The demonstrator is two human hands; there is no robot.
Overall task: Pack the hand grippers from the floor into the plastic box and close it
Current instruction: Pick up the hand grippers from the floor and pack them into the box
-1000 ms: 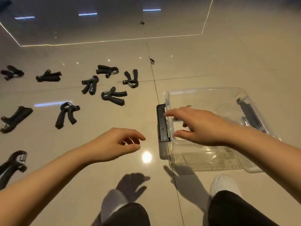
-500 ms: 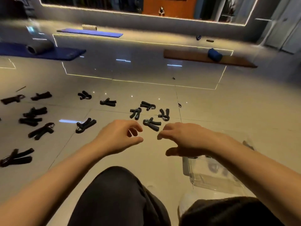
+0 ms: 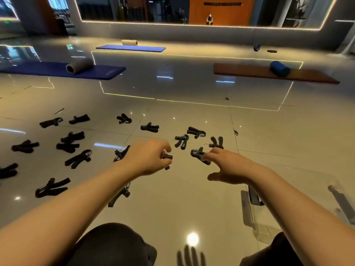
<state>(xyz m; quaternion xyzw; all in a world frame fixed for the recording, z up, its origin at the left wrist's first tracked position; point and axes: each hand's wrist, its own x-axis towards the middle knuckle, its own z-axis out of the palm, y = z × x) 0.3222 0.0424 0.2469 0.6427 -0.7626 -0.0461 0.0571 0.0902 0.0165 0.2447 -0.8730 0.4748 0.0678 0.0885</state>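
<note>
While the box sits low at about four o'clock, clear-walled and lidless as far as I can tell, both of my hands are out over the floor at the nearest grippers. Only the head view is on offer, so I go by that. A second ago my right hand rested on the box rim and my left hand hung empty; now the camera has tipped up, the box has slid toward the lower right edge, and both hands have reached forward. My left hand is curled round a gripper, of which only a metal end and a black stub show past the fingers. My right hand has its fingertips on a second gripper just at twelve o'clock of it, but whether they pinch it or merely touch it I cannot tell. I read this as the first pick, two at a time, with nothing yet in the box. More grippers lie scattered from nine to twelve o'clock, among them one pair between my hands and a stray at eight o'clock. Much is hard to make out: my left forearm covers part of another gripper, the box's near wall is cut off by my right arm and knee, its latch shows only as a dark bar, and no lid is seen anywhere.
</note>
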